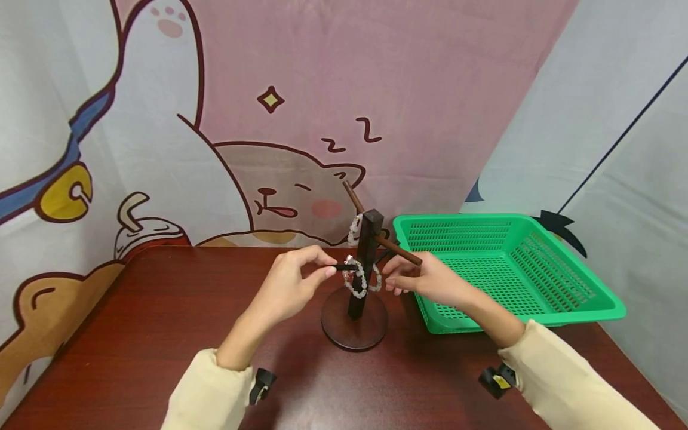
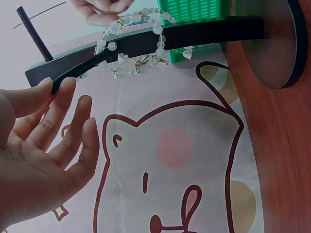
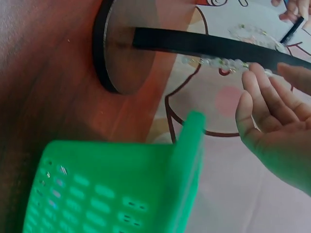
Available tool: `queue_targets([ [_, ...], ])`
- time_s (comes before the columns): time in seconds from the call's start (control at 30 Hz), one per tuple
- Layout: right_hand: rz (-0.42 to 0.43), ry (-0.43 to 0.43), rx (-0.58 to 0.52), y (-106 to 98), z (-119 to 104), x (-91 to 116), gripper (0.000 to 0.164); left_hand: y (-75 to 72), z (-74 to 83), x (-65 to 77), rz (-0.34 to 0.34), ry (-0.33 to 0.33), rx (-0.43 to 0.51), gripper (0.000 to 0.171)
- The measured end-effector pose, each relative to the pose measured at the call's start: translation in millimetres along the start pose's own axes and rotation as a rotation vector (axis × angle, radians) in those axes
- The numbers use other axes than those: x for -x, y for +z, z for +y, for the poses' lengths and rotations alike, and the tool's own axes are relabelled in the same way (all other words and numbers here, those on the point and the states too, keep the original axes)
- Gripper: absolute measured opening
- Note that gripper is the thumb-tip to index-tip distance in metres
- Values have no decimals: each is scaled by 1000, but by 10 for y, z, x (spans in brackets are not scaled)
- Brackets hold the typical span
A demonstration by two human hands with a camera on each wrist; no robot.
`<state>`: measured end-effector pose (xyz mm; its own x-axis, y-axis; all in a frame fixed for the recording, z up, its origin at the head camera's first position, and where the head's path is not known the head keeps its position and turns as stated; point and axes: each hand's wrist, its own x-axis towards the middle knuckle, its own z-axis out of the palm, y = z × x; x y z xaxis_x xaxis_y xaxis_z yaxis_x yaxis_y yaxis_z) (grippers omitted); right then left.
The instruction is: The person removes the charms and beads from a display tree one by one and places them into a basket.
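A dark wooden stand (image 1: 369, 239) with a round base (image 1: 355, 334) stands upright on the table, brown pegs crossing its upper part. My left hand (image 1: 292, 278) pinches the end of a dark peg (image 2: 80, 68) at the post's left side between thumb and index finger; its other fingers are loosely bent. A pale beaded bracelet (image 1: 356, 288) hangs at that peg. Another bracelet (image 1: 353, 232) is higher, near the back peg. To the post's right, my right hand (image 1: 424, 278) has relaxed fingers beside a further beaded bracelet (image 3: 223, 63); whether they touch it I cannot tell.
A green plastic basket (image 1: 580, 319) stands right of the stand, beneath and behind my right forearm. The reddish-brown table (image 1: 161, 334) spreads to the left and front. Behind it hangs a cartoon-printed cloth (image 1: 430, 89).
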<state>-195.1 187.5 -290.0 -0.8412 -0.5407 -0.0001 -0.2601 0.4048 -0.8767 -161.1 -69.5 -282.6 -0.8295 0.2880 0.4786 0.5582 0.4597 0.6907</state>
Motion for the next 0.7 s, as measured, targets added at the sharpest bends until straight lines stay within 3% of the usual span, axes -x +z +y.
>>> queue_targets([
  [0.23, 52, -22, 52, 76, 83, -57, 16, 0, 3, -2, -2, -4, -2, 6],
  [0.7, 58, -34, 123, 146, 138, -74, 15, 1, 0, -2, -7, -15, 6, 6],
])
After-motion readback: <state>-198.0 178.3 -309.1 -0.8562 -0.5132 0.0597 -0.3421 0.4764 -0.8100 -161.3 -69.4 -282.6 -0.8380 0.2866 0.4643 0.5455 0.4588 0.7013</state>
